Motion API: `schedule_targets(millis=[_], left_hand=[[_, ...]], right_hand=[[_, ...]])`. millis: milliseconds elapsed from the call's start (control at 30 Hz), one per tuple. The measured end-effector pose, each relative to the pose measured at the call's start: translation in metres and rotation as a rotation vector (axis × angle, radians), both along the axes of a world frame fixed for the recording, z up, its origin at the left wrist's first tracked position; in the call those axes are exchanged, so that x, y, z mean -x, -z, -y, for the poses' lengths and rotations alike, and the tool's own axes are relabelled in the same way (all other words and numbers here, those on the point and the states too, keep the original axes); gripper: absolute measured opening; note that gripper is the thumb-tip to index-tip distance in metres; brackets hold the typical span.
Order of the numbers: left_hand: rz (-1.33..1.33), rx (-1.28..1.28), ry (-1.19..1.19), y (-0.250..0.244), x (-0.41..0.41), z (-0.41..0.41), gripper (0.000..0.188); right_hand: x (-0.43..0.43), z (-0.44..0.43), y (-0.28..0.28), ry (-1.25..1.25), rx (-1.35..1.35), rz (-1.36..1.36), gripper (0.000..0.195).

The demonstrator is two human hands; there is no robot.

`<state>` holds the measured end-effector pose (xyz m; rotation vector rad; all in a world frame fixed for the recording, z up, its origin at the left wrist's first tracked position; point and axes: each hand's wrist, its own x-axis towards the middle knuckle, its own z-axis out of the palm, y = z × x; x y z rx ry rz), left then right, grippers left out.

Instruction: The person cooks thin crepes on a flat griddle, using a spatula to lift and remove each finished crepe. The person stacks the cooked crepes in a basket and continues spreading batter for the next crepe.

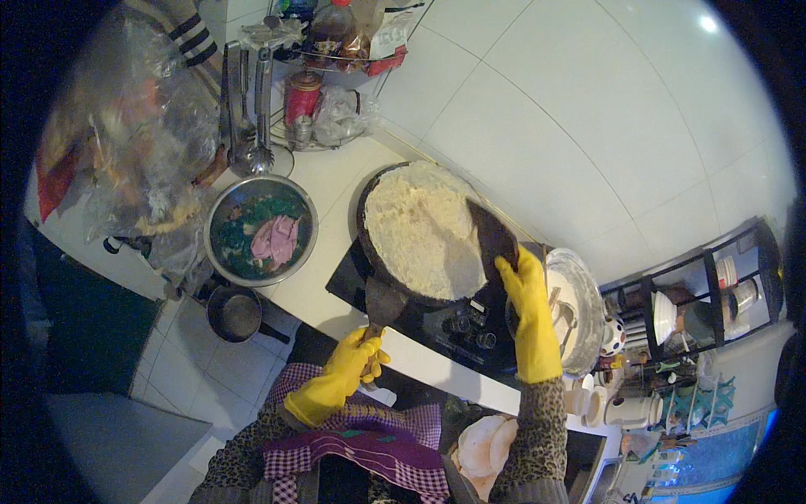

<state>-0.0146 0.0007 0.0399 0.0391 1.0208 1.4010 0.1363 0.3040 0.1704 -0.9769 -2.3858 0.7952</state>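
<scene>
My left hand (343, 377), in a yellow rubber glove, grips the handle of a metal spatula (385, 301), its broad blade at the near left rim of a round dark griddle (365, 242). A thin pale sheet of batter (422, 233) covers most of the griddle and looks rough and lumpy. In my right hand (532, 309), gloved the same way, is a dark flat scraper (494, 242) over the batter's right edge. The griddle sits on a black cooktop (434, 327) with knobs. Right of my forearm, a large bowl (585, 296) holds pale batter and a ladle.
A steel bowl (217, 268) with green contents and a pink folded item stands left. Steel utensils (249, 107) hang behind it, beside a wire rack (340, 135). A small pan (234, 314) is lower left. Round flatbreads (485, 444) lie below my right arm. A tiled wall (535, 126) borders the counter.
</scene>
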Motion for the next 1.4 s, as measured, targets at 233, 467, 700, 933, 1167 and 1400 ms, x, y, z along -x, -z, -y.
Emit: schedule_targets(millis=[233,467,700,933,1167,1400], left_hand=[[0.001,-0.04,-0.029,-0.003,0.011,0.0,0.031],[-0.031,-0.025,-0.087,0.011,0.032,0.014,0.03],[-0.128,0.016,-0.066,0.008,0.068,0.017,0.027],[-0.281,0.0,0.045,0.001,0.091,0.02,0.027],[-0.276,-0.014,0.188,0.0,0.108,0.012,0.028],[-0.225,-0.028,0.222,0.007,0.119,0.006,0.022]], right_hand=[[0.105,-0.09,0.023,0.362,-0.413,0.396,0.028],[0.108,-0.11,0.039,0.523,-0.233,0.561,0.037],[0.094,-0.126,0.055,0.54,-0.21,0.643,0.04],[0.092,-0.137,0.062,0.485,-0.232,0.702,0.035],[0.094,-0.143,0.059,0.489,-0.2,0.702,0.036],[0.105,-0.143,0.06,0.483,-0.274,0.708,0.035]])
